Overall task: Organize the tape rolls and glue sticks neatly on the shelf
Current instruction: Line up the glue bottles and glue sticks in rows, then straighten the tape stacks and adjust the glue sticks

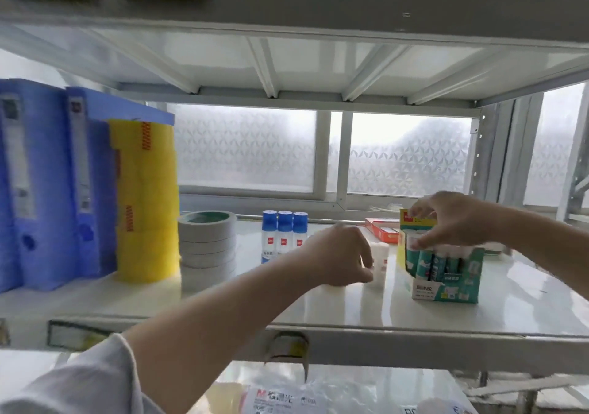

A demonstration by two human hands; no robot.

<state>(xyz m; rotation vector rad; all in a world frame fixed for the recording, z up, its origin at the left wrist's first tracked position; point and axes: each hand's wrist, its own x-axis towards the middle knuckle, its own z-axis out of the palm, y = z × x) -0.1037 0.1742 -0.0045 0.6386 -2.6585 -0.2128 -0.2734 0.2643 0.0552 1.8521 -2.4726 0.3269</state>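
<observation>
The left hand [342, 255] pinches a white glue stick [379, 262] standing on the shelf [223, 299]; the right hand [452, 219] pinches a stick in the teal box [446, 273].

Bright backlight through frosted window [408, 155]; soft blur, bowed edges.

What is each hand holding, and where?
Left hand pinches a white glue stick by its side. Right hand pinches a stick's cap in the box.
</observation>
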